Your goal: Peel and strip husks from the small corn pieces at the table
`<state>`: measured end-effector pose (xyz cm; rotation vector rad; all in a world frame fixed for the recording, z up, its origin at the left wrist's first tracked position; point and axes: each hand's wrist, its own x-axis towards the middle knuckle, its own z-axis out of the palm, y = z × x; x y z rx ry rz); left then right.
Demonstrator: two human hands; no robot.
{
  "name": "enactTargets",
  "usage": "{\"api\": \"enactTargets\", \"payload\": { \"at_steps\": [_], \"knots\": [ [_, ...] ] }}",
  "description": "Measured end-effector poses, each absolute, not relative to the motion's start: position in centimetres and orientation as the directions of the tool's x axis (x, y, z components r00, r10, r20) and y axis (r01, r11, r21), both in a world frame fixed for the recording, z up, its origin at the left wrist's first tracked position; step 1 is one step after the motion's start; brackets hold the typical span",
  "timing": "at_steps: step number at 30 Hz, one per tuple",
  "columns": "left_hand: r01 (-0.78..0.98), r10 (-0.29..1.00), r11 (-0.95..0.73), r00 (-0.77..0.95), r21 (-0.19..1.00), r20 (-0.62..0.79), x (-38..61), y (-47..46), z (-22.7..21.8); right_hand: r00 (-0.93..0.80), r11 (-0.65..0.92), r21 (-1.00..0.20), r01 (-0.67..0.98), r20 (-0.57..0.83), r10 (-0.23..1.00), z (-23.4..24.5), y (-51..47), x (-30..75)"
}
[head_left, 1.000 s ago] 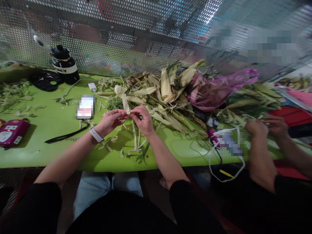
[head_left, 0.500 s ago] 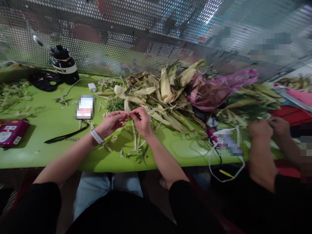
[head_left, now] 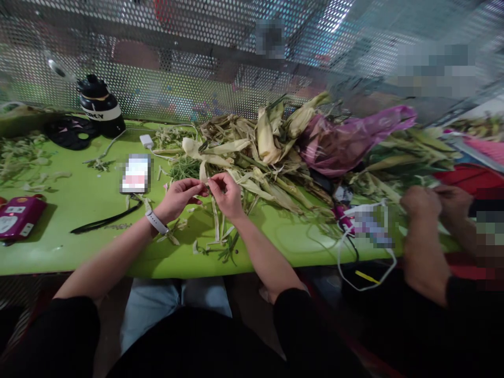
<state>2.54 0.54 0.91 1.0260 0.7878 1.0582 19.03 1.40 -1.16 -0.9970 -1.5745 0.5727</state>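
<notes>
- Centre: I'm seeing the left hand [head_left: 178, 199] and right hand [head_left: 227, 196] curling fingers beside a husk strip [head_left: 202, 170]; I cannot tell their grip.
- Upper left: a bottle [head_left: 101, 111] is showing "ERGY".

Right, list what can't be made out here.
Head view throughout:
Anything pinched by the left hand or right hand: too small.
Phone, screen: masked by pixelation.
Purple box, left end: cut off by picture edge.
Pink bag, contents: obscured by its plastic.
</notes>
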Motion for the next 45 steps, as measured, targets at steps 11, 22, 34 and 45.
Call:
{"api": "enactTargets", "payload": {
  "at_steps": [11,22,34,45],
  "knots": [
    [-0.480,0.929,0.320,0.328,0.817,-0.171,2.4,0.7,1.6,-0.245,0.771,-0.526,0.359,0.744,0.622,-0.7,2.2,20.1],
    [-0.317,0.947,0.156,0.319,0.935,-0.050,2.7,0.3,1.0,-0.091,0.625,-0.641,0.446,0.662,0.744,-1.1,1.6,19.1],
    [-0.065,0.926,-0.090,0.361,0.994,0.107,2.7,0.3,1.1,-0.029,0.363,-0.923,0.131,0.362,0.932,-0.8,1.7,19.0],
    [-0.023,0.909,-0.003,0.416,1.000,0.012,1.9,0.9,1.6,-0.178,0.266,-0.963,0.036,0.255,0.950,-0.5,2.2,19.2]
  ]
}}
